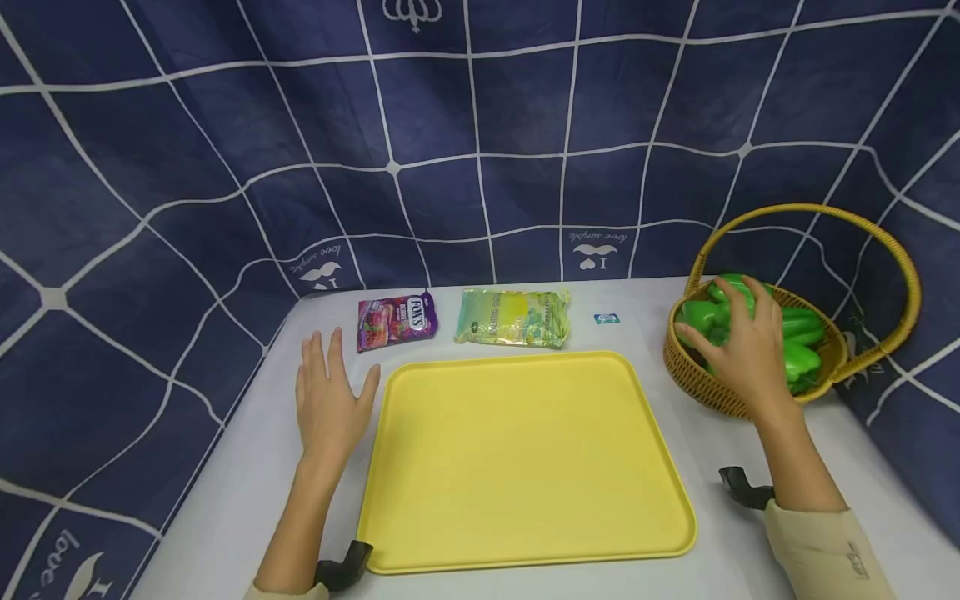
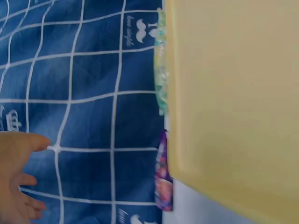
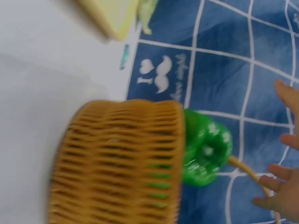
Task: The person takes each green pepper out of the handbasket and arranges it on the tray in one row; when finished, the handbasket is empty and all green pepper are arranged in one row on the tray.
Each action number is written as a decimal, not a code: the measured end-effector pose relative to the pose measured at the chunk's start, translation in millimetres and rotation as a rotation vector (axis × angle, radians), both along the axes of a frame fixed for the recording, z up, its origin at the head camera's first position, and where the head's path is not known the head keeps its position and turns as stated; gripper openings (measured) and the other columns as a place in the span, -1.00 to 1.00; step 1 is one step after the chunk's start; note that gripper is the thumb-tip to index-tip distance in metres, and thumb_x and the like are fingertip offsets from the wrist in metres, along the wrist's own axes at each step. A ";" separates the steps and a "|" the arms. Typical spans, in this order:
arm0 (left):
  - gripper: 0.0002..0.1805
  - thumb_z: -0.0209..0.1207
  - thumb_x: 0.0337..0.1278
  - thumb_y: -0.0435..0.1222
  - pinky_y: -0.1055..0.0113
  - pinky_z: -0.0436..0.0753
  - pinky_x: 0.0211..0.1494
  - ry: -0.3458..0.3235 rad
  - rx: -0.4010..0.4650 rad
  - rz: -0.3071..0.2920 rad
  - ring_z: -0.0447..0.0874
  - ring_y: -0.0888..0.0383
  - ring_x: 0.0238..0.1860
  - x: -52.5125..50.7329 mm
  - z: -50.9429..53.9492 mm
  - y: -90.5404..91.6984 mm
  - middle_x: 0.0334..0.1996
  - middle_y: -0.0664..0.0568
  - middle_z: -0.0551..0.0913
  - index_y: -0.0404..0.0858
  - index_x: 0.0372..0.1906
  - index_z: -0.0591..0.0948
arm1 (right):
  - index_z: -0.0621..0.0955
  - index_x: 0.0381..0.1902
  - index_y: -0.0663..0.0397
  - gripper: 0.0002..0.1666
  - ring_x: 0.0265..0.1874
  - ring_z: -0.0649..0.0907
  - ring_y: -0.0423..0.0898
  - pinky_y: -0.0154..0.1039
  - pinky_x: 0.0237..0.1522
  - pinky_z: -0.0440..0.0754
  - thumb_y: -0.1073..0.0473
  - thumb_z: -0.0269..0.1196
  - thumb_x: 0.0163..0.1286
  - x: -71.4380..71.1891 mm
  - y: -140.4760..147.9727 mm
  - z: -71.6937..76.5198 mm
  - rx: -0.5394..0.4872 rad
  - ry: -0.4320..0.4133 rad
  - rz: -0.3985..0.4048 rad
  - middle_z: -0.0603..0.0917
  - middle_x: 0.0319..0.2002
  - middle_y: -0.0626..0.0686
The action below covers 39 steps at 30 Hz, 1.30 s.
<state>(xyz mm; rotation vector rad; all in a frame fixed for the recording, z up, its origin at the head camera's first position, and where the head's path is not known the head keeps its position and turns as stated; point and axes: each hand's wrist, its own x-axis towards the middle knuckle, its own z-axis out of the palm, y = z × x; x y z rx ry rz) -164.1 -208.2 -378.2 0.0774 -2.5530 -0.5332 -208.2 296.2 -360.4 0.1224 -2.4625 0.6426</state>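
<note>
Green peppers [image 1: 801, 325], several, glossy and lobed: heaped in a basket [image 1: 692, 379] at two o'clock from the centre of the tray [image 1: 528, 462]. Basket of brown wickerwork, with tall arched handle [image 1: 910, 287].

Right hand [image 1: 750, 354]: released, fingers apart, above the peppers; contact cannot be told. Step in hand, as judged: reaching for a pepper. Next move, as judged: calls for fingers closing round one smooth flank, then a lift clear of rim and handle.

Left hand [image 1: 330, 408]: released, fingers extended, between nine and ten o'clock, beside the tray.

Tray: yellow, smooth, rounded corners, low raised rim. Purple packet [image 1: 393, 322]: crinkled film, marked FOX'S, between ten and eleven. Green packet [image 1: 513, 318]: shiny, pillow-shaped, at twelve. Sachet [image 1: 607, 318]: small, blue-green, at one.

Worktop [image 1: 225, 517]: white. Behind, navy cloth [image 1: 517, 108] with wavy white grid.
</note>
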 end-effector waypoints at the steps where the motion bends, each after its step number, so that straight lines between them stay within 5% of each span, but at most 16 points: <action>1: -0.20 0.12 0.18 -0.06 -0.07 -0.11 0.42 0.023 0.028 0.005 -0.26 -0.08 0.43 1.9 -3.3 -1.7 0.40 -0.27 -0.05 -0.27 0.41 0.08 | 0.23 0.36 0.08 -0.05 0.31 0.04 0.33 0.37 0.25 -0.03 -0.07 0.38 0.10 0.1 2.1 -3.1 -0.026 0.022 -0.002 0.03 0.36 0.31; 9: -0.28 0.15 0.18 -0.15 -0.11 0.14 0.35 0.067 0.242 -0.010 0.00 -0.10 0.38 18.0 -35.3 -19.4 0.36 -0.19 0.13 -0.23 0.39 0.15 | 0.17 0.39 -0.03 0.08 0.25 0.13 0.40 0.42 0.09 0.20 0.09 0.48 -0.03 -3.8 14.5 -23.3 -0.076 0.037 -0.011 0.05 0.34 0.34; 15: -0.33 0.09 0.26 -0.10 -0.04 0.27 0.30 -0.053 0.411 -0.088 0.20 -0.13 0.30 31.6 -58.9 -31.6 0.32 -0.15 0.26 -0.17 0.40 0.15 | 0.12 0.42 -0.14 0.08 0.19 0.19 0.47 0.45 -0.15 0.34 0.25 0.45 0.02 -6.2 23.8 -33.8 -0.085 -0.026 0.062 -0.06 0.39 0.29; 22: -0.34 0.05 0.28 -0.04 -0.01 0.35 0.25 -0.217 0.546 -0.153 0.32 -0.12 0.24 46.2 -80.8 -43.2 0.27 -0.14 0.35 -0.03 0.41 0.13 | 0.23 0.38 -0.14 0.01 0.17 0.22 0.45 0.39 -0.20 0.37 0.43 0.40 0.01 -10.6 33.6 -40.7 -0.025 -0.065 0.146 -0.04 0.38 0.29; 31: -0.32 0.11 0.18 0.02 0.15 0.30 0.27 -0.302 0.443 -0.267 0.25 0.01 0.29 59.7 -117.3 -39.6 0.30 0.04 0.31 0.01 0.39 0.21 | 0.25 0.35 -0.11 0.03 0.24 0.07 0.45 0.50 -0.08 0.22 0.51 0.40 -0.05 -18.1 40.3 -45.1 0.027 -0.114 0.199 0.08 0.31 0.36; 35: -0.32 0.13 0.15 0.03 0.08 0.29 0.29 -0.303 0.384 -0.307 0.24 -0.01 0.29 65.0 -121.2 -36.8 0.30 0.04 0.31 -0.05 0.36 0.28 | 0.25 0.35 -0.13 0.05 0.19 0.11 0.46 0.47 -0.07 0.20 0.56 0.37 -0.07 -21.4 40.3 -48.1 0.052 -0.103 0.193 0.11 0.28 0.38; 39: -0.35 0.15 0.16 -0.01 0.41 0.22 0.28 -0.275 0.333 -0.330 0.28 0.05 0.27 68.9 -121.1 -35.2 0.29 0.04 0.32 -0.14 0.33 0.32 | 0.26 0.34 -0.15 0.04 0.17 0.13 0.44 0.43 -0.06 0.21 0.60 0.32 -0.06 -23.2 40.4 -50.0 0.064 -0.098 0.173 0.14 0.27 0.38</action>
